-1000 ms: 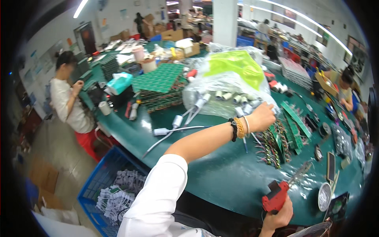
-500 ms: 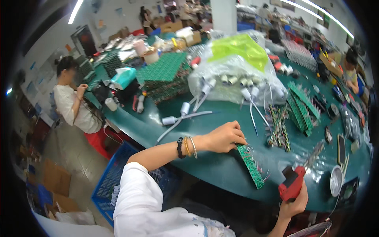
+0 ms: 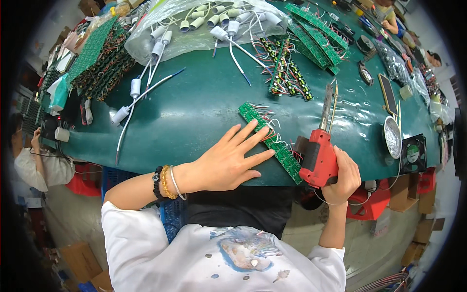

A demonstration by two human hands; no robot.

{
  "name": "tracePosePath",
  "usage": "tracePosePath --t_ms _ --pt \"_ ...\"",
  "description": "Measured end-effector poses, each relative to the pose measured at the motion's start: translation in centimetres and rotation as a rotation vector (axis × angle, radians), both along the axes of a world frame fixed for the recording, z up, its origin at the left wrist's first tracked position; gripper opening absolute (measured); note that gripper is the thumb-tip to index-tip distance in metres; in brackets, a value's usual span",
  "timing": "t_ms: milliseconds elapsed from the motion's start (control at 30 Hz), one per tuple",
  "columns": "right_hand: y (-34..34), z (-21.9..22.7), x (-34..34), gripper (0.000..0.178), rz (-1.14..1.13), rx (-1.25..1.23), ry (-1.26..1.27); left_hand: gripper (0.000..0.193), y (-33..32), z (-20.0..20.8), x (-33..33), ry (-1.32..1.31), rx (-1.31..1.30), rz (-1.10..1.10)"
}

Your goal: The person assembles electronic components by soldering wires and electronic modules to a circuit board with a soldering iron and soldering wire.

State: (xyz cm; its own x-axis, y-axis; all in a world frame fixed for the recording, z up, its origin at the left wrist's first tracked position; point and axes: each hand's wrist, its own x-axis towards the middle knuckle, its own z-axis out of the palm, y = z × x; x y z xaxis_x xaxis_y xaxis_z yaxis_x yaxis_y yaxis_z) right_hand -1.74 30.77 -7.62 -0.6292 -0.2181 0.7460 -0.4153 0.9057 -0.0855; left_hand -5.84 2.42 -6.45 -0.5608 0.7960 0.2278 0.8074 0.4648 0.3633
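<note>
We wear a white T-shirt [image 3: 185,263], its short left sleeve [image 3: 131,233] toward eight o'clock, its right sleeve [image 3: 333,263] between four and five. At six o'clock our shirt front carries a soft print [image 3: 236,255] in blue, grey and beige, with small dots below. Around our left wrist [image 3: 188,178], at eight o'clock, are a black beaded bracelet [image 3: 156,182], a golden beaded bracelet [image 3: 168,183] and a silvery bangle [image 3: 175,185].

Circuit board [image 3: 280,150]: partly covered by the left hand [image 3: 228,158]; surface details too small to identify.
Soldering gun [image 3: 318,160]: grip mostly hidden inside the right hand [image 3: 346,175].
Plastic bag [image 3: 146,36]: cut off by upper edge.
Blue basket [image 3: 171,220]: mostly hidden by table [image 3: 194,97] and left sleeve [image 3: 134,233].
Person at left [image 3: 36,168]: head partly lost in dark rim.
</note>
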Motion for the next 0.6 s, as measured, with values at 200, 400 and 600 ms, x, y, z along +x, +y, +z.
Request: tracePosePath --t_ms 200,400,600 --pt "0.2 0.4 -0.1 0.047 0.009 0.015 -0.079 0.055 1.6 0.0 -0.9 -0.013 0.006 -0.072" --pt "-0.4 0.2 -0.8 0.045 0.022 0.056 -0.192 0.056 -1.2 -0.2 -0.5 -0.013 0.054 -0.008" --pt "1.5 0.1 0.6 0.047 0.024 -0.003 -0.065 0.057 -8.0 2.3 -2.3 0.25 -0.067 0.522"
